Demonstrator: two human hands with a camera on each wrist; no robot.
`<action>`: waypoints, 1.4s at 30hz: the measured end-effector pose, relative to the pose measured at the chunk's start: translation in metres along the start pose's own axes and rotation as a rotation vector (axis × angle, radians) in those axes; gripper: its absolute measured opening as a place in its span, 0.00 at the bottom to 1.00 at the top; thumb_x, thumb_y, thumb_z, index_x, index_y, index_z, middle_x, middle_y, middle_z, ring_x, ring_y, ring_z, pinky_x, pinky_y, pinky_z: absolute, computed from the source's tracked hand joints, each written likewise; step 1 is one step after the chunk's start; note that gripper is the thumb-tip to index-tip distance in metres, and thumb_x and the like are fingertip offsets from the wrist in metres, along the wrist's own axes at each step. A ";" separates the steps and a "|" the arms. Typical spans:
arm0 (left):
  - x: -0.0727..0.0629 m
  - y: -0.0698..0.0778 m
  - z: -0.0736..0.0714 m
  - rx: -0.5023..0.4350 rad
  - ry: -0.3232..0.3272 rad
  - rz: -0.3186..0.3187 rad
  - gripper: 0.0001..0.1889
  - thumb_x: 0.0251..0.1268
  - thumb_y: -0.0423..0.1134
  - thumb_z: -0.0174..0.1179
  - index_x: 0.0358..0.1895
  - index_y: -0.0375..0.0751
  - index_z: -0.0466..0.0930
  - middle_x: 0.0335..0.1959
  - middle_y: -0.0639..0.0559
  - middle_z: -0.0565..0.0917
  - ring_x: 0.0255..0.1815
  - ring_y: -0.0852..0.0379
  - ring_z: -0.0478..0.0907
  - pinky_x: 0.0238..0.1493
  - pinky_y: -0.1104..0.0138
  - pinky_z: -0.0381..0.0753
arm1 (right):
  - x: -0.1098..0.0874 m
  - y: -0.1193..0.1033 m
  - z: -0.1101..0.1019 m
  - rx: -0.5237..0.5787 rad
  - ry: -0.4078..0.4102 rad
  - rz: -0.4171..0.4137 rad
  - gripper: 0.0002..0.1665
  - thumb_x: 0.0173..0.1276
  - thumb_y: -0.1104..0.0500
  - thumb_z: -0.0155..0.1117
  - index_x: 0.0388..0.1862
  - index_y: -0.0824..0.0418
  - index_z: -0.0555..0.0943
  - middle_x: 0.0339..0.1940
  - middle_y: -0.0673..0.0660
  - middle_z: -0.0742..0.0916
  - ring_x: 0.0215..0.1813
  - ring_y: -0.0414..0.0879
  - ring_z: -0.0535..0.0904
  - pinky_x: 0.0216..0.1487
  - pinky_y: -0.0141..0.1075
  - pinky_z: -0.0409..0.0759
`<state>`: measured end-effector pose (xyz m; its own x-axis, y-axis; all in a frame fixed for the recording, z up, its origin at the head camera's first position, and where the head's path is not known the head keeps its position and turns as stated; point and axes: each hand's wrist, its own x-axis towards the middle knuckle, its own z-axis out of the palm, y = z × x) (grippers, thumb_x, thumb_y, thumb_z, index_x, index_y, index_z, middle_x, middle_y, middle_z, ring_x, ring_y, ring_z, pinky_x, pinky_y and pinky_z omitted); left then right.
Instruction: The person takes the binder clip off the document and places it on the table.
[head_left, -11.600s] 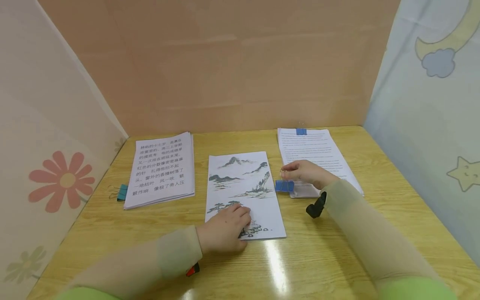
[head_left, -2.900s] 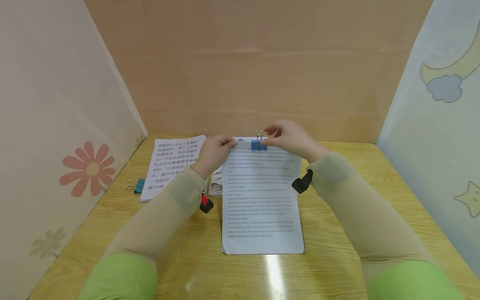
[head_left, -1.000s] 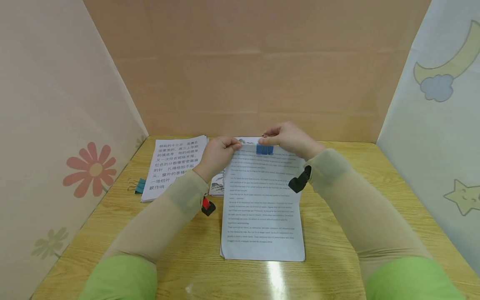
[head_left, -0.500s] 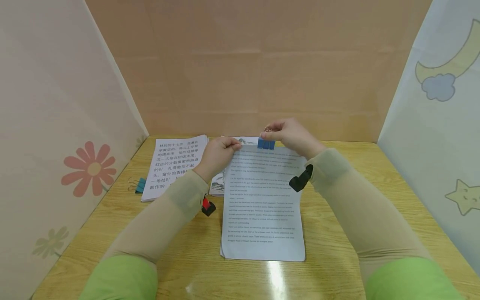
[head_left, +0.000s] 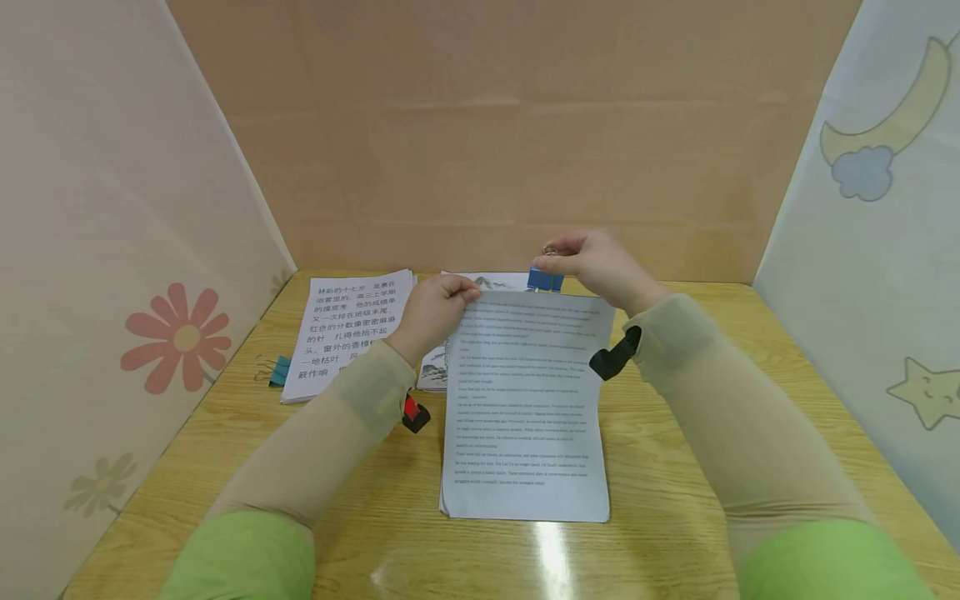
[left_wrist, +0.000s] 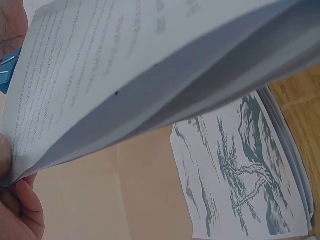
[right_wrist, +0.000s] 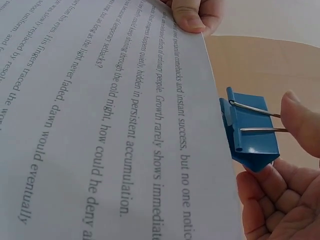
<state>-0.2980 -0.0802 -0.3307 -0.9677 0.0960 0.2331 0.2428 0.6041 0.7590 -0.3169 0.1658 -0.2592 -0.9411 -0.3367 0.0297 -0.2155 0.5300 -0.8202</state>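
Observation:
My left hand (head_left: 433, 312) pinches the top left corner of a stack of white sheets printed with English text (head_left: 528, 400), its top edge raised. In the right wrist view, left thumb and fingers show at the stack's corner. My right hand (head_left: 600, 267) pinches the wire handles of a blue binder clip (head_left: 545, 280). In the right wrist view the clip (right_wrist: 257, 122) sits right by the top edge of the sheets, its mouth parted and facing the paper. The clip (left_wrist: 7, 72) shows partly at the left border of the left wrist view.
Behind the raised sheets lies a stack with an ink landscape print (head_left: 433, 371), mostly hidden. Farther left is a stack of sheets with large Chinese characters (head_left: 330, 333), with a teal binder clip (head_left: 280, 371) at its left edge. Walls enclose the wooden table (head_left: 675, 467).
The printed sheets have come from the right to the middle, and the landscape print now lies behind them. Over the last second the right hand has drawn the blue clip up and right, off the top edge.

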 end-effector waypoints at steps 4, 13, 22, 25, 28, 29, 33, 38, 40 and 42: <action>0.000 -0.001 -0.001 -0.003 0.000 -0.008 0.09 0.69 0.46 0.58 0.40 0.48 0.86 0.37 0.55 0.85 0.35 0.57 0.79 0.41 0.62 0.77 | -0.003 0.004 -0.005 0.027 0.004 0.022 0.23 0.63 0.46 0.68 0.49 0.61 0.80 0.50 0.56 0.78 0.57 0.50 0.68 0.60 0.51 0.65; -0.002 -0.003 -0.005 0.002 0.011 -0.015 0.09 0.70 0.45 0.57 0.41 0.48 0.86 0.39 0.54 0.84 0.37 0.56 0.78 0.41 0.61 0.77 | -0.013 0.014 -0.020 0.028 0.039 0.060 0.29 0.64 0.45 0.67 0.55 0.64 0.78 0.56 0.60 0.78 0.61 0.53 0.67 0.65 0.53 0.62; -0.003 -0.004 -0.007 -0.014 0.019 -0.028 0.10 0.70 0.45 0.58 0.41 0.48 0.86 0.38 0.54 0.84 0.37 0.56 0.78 0.41 0.61 0.77 | -0.031 0.033 -0.039 0.045 0.089 0.087 0.29 0.64 0.42 0.66 0.51 0.64 0.80 0.54 0.56 0.78 0.60 0.52 0.65 0.64 0.57 0.57; -0.004 -0.005 -0.007 -0.021 0.016 -0.040 0.10 0.70 0.45 0.58 0.41 0.48 0.86 0.38 0.54 0.84 0.37 0.56 0.78 0.41 0.61 0.76 | -0.036 0.046 -0.046 0.046 0.109 0.119 0.33 0.63 0.40 0.66 0.54 0.66 0.79 0.57 0.57 0.76 0.63 0.53 0.64 0.66 0.58 0.55; -0.004 -0.005 -0.007 -0.029 0.012 -0.051 0.10 0.69 0.46 0.58 0.41 0.48 0.86 0.39 0.54 0.83 0.37 0.55 0.77 0.42 0.61 0.76 | -0.041 0.061 -0.051 0.044 0.104 0.168 0.38 0.63 0.39 0.65 0.58 0.68 0.76 0.61 0.60 0.74 0.68 0.56 0.62 0.68 0.60 0.53; -0.004 -0.005 -0.007 -0.030 0.012 -0.052 0.10 0.69 0.46 0.58 0.41 0.48 0.86 0.39 0.54 0.83 0.38 0.55 0.77 0.42 0.61 0.75 | -0.043 0.067 -0.053 0.046 0.095 0.184 0.39 0.63 0.38 0.64 0.59 0.69 0.75 0.63 0.61 0.73 0.69 0.57 0.60 0.68 0.61 0.52; -0.004 -0.005 -0.007 -0.042 0.014 -0.051 0.09 0.69 0.45 0.58 0.41 0.47 0.86 0.39 0.54 0.83 0.38 0.55 0.76 0.42 0.61 0.75 | -0.055 0.091 -0.055 0.011 0.038 0.245 0.43 0.63 0.35 0.62 0.62 0.68 0.73 0.68 0.63 0.69 0.72 0.62 0.55 0.67 0.65 0.52; -0.003 -0.004 -0.005 -0.052 0.015 -0.037 0.09 0.69 0.44 0.58 0.40 0.46 0.87 0.39 0.53 0.84 0.39 0.55 0.77 0.42 0.61 0.76 | -0.070 0.123 -0.054 -0.061 -0.042 0.290 0.44 0.65 0.33 0.58 0.66 0.66 0.70 0.70 0.66 0.67 0.73 0.67 0.53 0.64 0.67 0.53; -0.002 -0.004 -0.004 -0.051 0.016 -0.028 0.09 0.69 0.44 0.59 0.41 0.46 0.87 0.40 0.53 0.84 0.39 0.56 0.77 0.43 0.62 0.76 | -0.077 0.135 -0.053 -0.058 -0.064 0.296 0.45 0.66 0.34 0.58 0.66 0.68 0.69 0.70 0.69 0.67 0.73 0.68 0.53 0.65 0.67 0.53; -0.001 -0.004 -0.002 -0.061 0.017 -0.028 0.09 0.69 0.44 0.59 0.41 0.47 0.87 0.40 0.53 0.84 0.39 0.56 0.77 0.43 0.62 0.76 | -0.084 0.147 -0.052 -0.055 -0.086 0.309 0.46 0.67 0.35 0.57 0.67 0.70 0.67 0.69 0.71 0.66 0.72 0.70 0.52 0.65 0.68 0.53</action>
<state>-0.2973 -0.0842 -0.3328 -0.9731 0.0654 0.2210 0.2194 0.5574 0.8007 -0.2832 0.3124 -0.3532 -0.9394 -0.2165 -0.2657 0.0607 0.6579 -0.7506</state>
